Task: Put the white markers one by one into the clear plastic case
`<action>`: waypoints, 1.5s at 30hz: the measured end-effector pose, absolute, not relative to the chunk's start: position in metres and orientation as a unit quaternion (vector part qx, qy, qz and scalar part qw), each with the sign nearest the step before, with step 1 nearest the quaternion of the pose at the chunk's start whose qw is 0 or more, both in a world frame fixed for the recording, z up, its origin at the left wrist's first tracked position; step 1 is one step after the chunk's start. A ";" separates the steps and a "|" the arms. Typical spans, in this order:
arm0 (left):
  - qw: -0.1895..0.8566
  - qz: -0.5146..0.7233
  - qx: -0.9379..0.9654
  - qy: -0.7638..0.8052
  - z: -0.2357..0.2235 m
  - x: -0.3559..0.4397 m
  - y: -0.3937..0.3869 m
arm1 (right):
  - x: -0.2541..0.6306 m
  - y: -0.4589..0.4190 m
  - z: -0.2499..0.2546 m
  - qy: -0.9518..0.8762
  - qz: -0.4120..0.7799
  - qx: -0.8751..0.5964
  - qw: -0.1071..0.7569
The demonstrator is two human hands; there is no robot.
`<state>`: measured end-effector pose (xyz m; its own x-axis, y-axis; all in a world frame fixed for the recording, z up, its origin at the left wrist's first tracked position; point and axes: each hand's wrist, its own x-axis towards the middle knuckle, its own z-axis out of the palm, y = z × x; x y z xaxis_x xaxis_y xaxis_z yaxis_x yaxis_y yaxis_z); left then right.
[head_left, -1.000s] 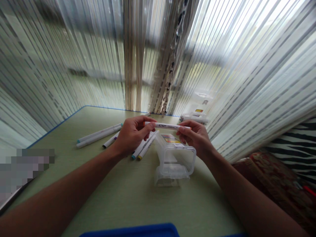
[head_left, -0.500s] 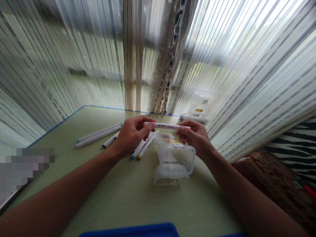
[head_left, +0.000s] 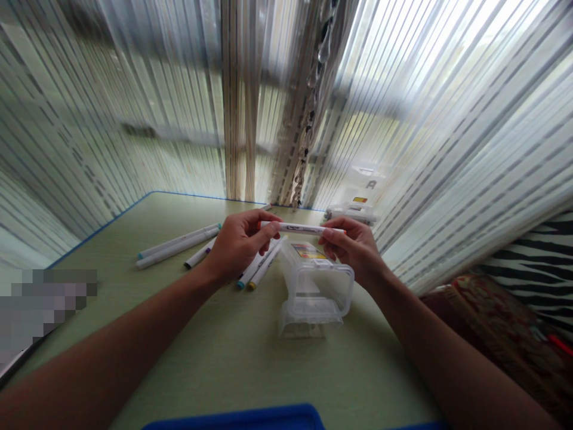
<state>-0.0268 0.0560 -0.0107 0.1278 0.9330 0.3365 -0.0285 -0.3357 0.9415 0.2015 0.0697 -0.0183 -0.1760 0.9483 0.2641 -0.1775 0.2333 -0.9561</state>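
A white marker pen (head_left: 302,229) with orange ends is held level above the table, its printed side facing me. My left hand (head_left: 242,242) pinches its left end between thumb and fingers. At the other end, my right hand (head_left: 353,242) grips it the same way. Just below the pen lies a clear plastic case (head_left: 317,286) on its side, its open mouth facing me and a yellow-red label on top. Several more white markers (head_left: 266,266) rest on the table beneath and beside my left hand, partly hidden by it.
Two teal-marked pens (head_left: 179,243) lie left on the pale green table (head_left: 201,364). Another clear case (head_left: 351,212) stands at the back right by the curtain (head_left: 179,107). A blue object (head_left: 237,418) shows at the near edge; zebra-striped fabric (head_left: 532,257) is at right.
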 end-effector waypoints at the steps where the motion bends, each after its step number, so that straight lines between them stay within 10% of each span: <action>1: 0.441 0.546 0.608 0.372 -0.011 -0.027 0.056 | 0.202 0.070 -0.018 -0.567 0.517 -0.340 0.544; 45: 0.464 0.610 0.571 0.296 -0.007 -0.025 0.051 | 0.201 0.077 -0.026 -0.589 0.509 -0.364 0.511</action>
<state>-0.0252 0.0508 -0.0067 0.0815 0.9031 0.4216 -0.2283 -0.3949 0.8899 0.2011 0.0765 -0.0258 -0.2118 0.9494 0.2321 -0.0914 0.2172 -0.9718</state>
